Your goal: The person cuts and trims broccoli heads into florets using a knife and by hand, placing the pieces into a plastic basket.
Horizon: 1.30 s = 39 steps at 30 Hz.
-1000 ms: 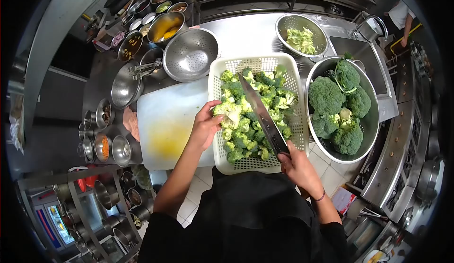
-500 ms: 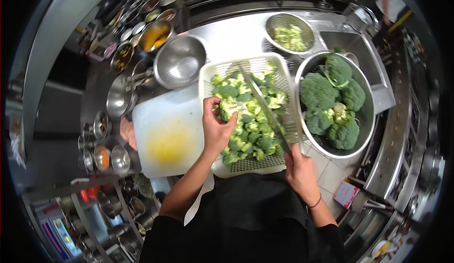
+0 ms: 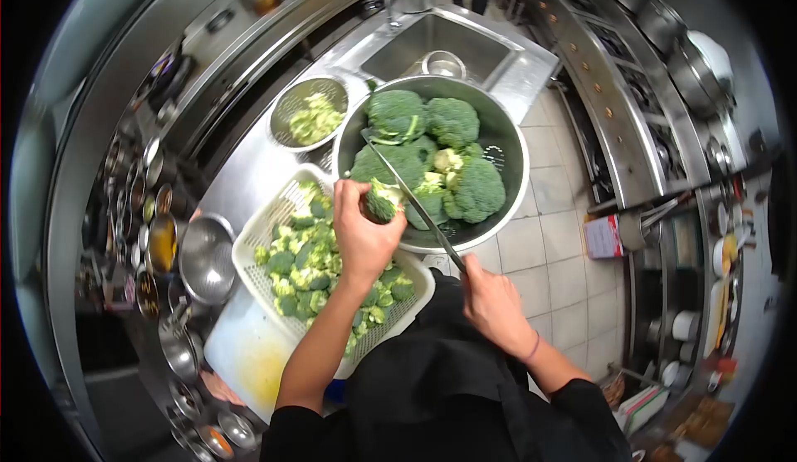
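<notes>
Between its thumb and fingers my left hand [image 3: 365, 225] grips a broccoli piece [image 3: 382, 202], its pale cut side facing right. My right hand [image 3: 494, 300] is wrapped round the handle of a long knife [image 3: 415, 202]. The blade slants up and left, close beside the held piece; I cannot tell whether they touch. Below my left hand lies a white perforated basket [image 3: 253, 250] full of cut broccoli florets [image 3: 307, 259]. Behind the knife stands a large metal colander [image 3: 516, 167] with several big broccoli heads [image 3: 477, 190].
A smaller colander [image 3: 278, 109] holds pale green cut pieces. Behind is a sink [image 3: 390, 51] with a faucet [image 3: 394, 14]. A stained cutting board [image 3: 237, 342] and a metal bowl [image 3: 207, 259] sit to the left. Another person's hand [image 3: 221, 389] shows beside the board. Stoves line the right.
The view has swung right, towards the large colander and sink. Both hands, still holding the broccoli piece and the knife, have moved from over the basket to the large colander's near edge.
</notes>
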Each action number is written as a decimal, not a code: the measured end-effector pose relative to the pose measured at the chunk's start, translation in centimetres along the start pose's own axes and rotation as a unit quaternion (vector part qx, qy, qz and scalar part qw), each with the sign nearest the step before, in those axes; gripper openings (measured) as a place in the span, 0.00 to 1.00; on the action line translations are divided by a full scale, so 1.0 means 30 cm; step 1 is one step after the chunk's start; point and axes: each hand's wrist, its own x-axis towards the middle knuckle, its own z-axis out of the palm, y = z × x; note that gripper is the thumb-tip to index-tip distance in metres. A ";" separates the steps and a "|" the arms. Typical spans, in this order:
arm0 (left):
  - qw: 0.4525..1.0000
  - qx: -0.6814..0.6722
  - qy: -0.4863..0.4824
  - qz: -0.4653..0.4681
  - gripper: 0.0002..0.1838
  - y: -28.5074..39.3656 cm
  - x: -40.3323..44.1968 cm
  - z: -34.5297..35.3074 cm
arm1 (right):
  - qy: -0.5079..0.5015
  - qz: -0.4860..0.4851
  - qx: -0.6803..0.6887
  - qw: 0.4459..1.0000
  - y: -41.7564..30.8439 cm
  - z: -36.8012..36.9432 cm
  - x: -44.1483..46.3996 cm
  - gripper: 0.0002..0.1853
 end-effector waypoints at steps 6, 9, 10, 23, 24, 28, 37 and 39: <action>0.958 -0.282 -0.048 0.039 0.28 0.166 -0.043 0.035 | 0.084 0.030 0.046 0.995 0.067 0.085 0.215 0.12; 0.925 -0.369 -0.056 -0.067 0.30 0.013 -0.025 -0.088 | 0.096 0.013 0.094 0.991 0.043 0.049 0.199 0.12; 0.844 -0.513 -0.072 -0.139 0.29 -0.027 -0.032 -0.133 | 0.102 -0.012 0.136 0.985 0.037 0.055 0.189 0.12; 0.566 -0.777 0.120 -0.248 0.33 -0.128 -0.273 -0.368 | 0.015 -0.346 0.195 0.918 -0.433 0.237 0.210 0.12; 0.557 -0.768 0.164 -0.271 0.35 -0.122 -0.281 -0.383 | 0.000 -0.349 0.191 0.917 -0.448 0.244 0.211 0.13; 0.580 -0.734 0.206 -0.286 0.36 -0.133 -0.318 -0.434 | -0.012 -0.373 0.192 0.908 -0.501 0.278 0.202 0.12; 0.793 -0.555 0.198 -0.154 0.44 -0.155 -0.353 -0.529 | -0.071 -0.394 0.159 0.903 -0.523 0.312 0.176 0.11; 0.841 -0.502 0.163 -0.115 0.46 -0.168 -0.343 -0.559 | -0.079 -0.386 0.161 0.905 -0.520 0.317 0.175 0.11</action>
